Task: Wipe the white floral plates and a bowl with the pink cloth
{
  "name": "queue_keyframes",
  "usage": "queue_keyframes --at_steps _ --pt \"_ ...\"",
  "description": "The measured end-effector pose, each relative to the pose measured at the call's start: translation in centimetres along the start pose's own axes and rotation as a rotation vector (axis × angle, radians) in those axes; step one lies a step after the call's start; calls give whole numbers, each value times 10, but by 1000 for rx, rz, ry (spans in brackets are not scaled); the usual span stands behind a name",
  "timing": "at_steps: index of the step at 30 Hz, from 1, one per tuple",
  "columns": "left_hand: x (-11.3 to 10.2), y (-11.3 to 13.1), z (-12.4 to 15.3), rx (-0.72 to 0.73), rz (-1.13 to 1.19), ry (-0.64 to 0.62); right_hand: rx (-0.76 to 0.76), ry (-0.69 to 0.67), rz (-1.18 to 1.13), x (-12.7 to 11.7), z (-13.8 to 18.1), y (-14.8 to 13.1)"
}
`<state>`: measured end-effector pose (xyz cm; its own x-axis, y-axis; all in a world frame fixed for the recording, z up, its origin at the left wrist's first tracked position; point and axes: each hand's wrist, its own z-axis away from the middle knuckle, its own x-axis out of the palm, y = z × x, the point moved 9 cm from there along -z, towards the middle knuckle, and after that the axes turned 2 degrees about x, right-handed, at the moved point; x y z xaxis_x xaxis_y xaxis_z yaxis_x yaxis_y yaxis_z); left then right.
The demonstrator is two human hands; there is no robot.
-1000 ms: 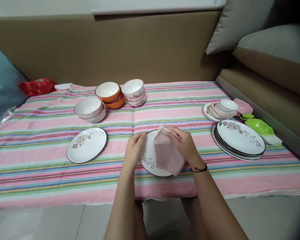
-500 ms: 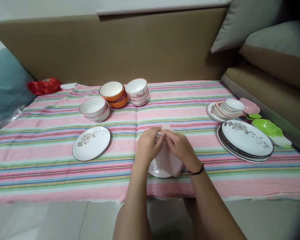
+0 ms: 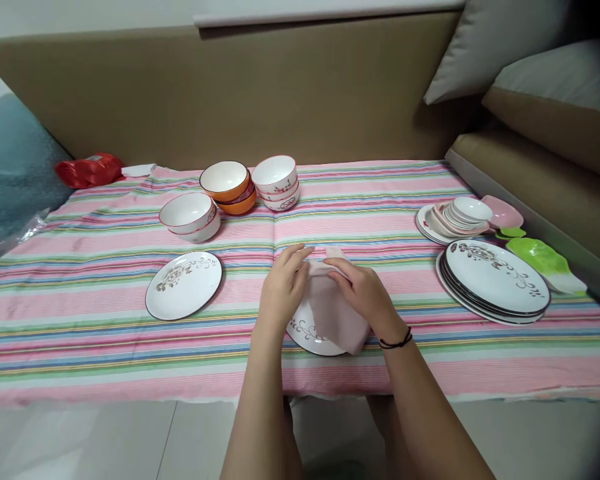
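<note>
centre frame: my right hand (image 3: 367, 292) pinches cloth (image 3: 334, 317) over plate (image 3: 300, 328), likely controlling its edge; left hand (image 3: 281, 288) loose, fingers parted.

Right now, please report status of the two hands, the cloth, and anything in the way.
Right hand pinching pink cloth. Left hand open at left side of plate, contact unclear. Cloth hides plate's right part; plate stack apart, to the right.

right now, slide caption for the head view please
The right hand grips a pale pink cloth over a patterned plate, the left hand close by, stacked bowls beyond.
</note>
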<state>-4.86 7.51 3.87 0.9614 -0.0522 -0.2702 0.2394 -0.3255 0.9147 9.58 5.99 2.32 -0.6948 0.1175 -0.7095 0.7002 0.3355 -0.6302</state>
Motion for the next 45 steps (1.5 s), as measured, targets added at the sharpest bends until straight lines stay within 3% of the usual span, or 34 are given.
queue_keyframes --at_steps 3,9,16,23,28,34,36,38,41,45 --pt "9 -2 0 -7 -75 -72 5 -2 -3 1 0 2" --pt "4 -19 1 -132 -232 -23 -1 2 5 1 1 2" --pt "1 -18 -1 -122 -241 6 7 -5 -7 1 0 1" --pt "4 -14 -1 -73 -436 -30 25 9 -52 0 -1 3" --pt "-1 -6 0 -67 -551 -2 153 125 -234 -9 1 18" --pt "-18 -6 1 -133 -310 165 461 465 -548 -32 15 56" --pt "-12 -21 4 -283 -156 129 568 554 -626 -32 22 70" --pt "4 -41 11 -493 5 17 623 607 -683 -31 26 79" --pt "12 -55 21 -669 102 -9 636 610 -739 -28 26 83" --pt "0 -50 16 -597 97 127 576 483 -759 -24 19 76"
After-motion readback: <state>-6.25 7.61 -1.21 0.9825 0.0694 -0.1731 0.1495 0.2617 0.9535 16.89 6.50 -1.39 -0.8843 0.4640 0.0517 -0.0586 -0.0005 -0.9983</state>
